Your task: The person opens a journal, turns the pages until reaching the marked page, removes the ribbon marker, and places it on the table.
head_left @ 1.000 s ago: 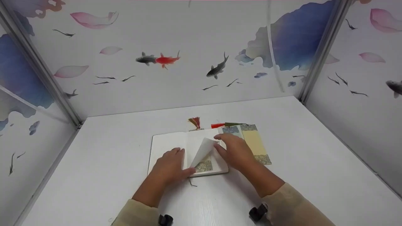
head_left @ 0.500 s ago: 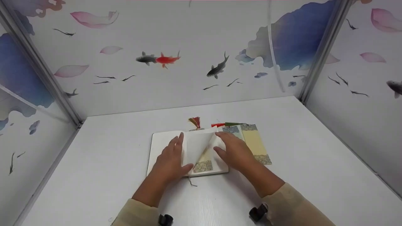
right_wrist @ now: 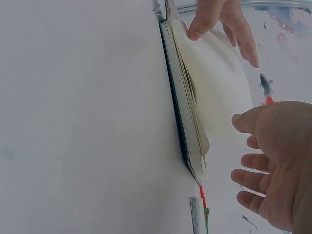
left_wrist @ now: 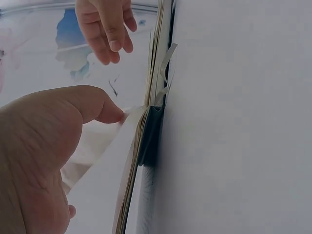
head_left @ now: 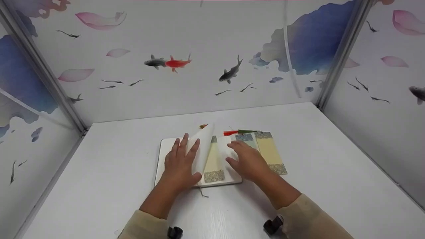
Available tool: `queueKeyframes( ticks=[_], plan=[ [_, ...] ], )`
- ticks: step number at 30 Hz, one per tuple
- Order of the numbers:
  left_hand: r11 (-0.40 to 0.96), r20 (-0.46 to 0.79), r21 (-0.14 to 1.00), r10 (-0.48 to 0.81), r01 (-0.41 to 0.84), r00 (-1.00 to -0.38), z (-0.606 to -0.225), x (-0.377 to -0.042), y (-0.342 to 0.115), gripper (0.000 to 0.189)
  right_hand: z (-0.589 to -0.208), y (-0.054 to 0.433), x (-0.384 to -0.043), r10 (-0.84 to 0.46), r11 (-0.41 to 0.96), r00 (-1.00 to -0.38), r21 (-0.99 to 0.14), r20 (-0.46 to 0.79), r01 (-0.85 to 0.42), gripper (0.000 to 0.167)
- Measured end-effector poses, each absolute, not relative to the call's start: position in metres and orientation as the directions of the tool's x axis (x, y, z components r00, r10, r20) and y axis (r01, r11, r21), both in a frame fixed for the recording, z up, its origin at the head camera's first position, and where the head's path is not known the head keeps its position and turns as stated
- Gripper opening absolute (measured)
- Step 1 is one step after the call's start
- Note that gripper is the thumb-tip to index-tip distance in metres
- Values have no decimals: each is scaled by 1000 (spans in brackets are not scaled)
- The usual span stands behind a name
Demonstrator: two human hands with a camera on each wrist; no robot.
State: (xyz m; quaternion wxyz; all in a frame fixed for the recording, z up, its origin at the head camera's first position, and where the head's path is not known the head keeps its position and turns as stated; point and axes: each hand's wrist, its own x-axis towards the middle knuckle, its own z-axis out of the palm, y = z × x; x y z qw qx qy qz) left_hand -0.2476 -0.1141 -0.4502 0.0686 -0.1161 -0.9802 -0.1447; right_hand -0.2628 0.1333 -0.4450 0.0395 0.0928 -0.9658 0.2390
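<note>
Could crease the lifted page [head_left: 205,145] beside the spread-fingered left hand [head_left: 181,166], or skew the yellow card [head_left: 214,161], short of the relaxed right hand [head_left: 248,161], through hasty pressing.

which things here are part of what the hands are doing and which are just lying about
In the job:
- open notebook
- lifted page
- yellow card lying on the notebook
- left hand, fingers spread
- right hand, holding nothing

Just lying about, it seems:
- second yellow card
- bluish card, partly hidden
- red tassel
- green tassel
</note>
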Motion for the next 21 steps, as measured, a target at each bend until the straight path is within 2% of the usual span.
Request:
queueKeyframes(
  ticks=[8,21],
  plan=[
    [932,147,278,198,232,-969,-450,-247,-113,84,-447,133,-264,-172,870,-980,-450,105,-201,56],
    [930,86,297,201,218,-976,-451,-249,-117,74,-447,132,-264,-177,874,-980,-443,89,-198,55]
  ],
)
